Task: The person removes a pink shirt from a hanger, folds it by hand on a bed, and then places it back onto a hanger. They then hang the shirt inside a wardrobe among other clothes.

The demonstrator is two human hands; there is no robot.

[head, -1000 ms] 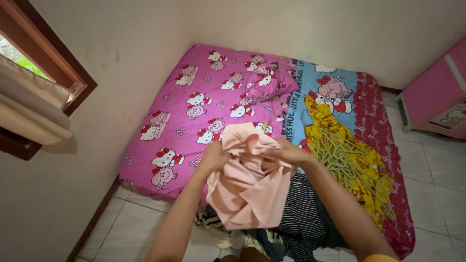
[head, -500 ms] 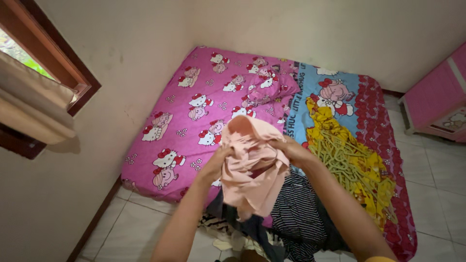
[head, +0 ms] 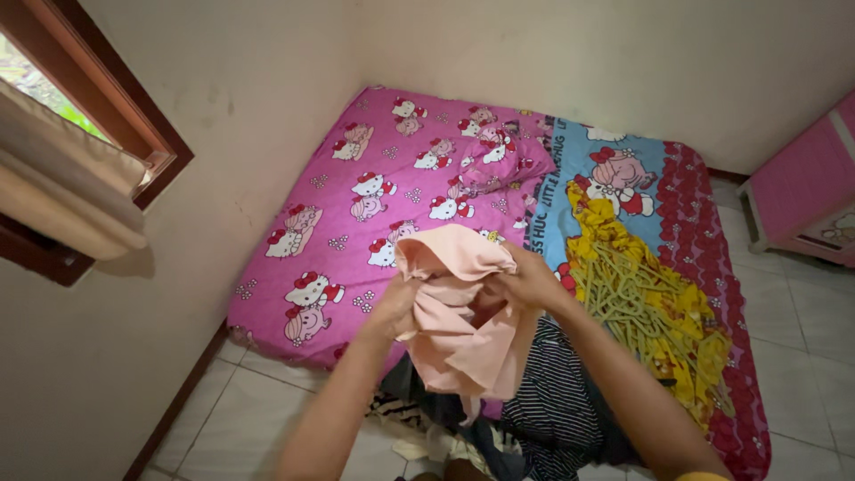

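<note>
Left hand (head: 392, 307): fingers closed on the left side of a peach garment (head: 463, 312).
Right hand (head: 525, 281): fingers gripping the bunched upper right edge of the same cloth.
Garment: held in the air between both hands — crumpled, hanging above a pile of clothes (head: 543, 401), striped top uppermost.
Mattress (head: 356, 205): pink cartoon sheet, on the floor against the wall.
Hangers (head: 637, 307): green heap on yellow cloth — right of the hands.

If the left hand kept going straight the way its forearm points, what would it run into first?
The left hand already grips the peach garment, so that comes first. Beyond it, probably the pink cartoon-print bedsheet, though depth is unclear.
</note>
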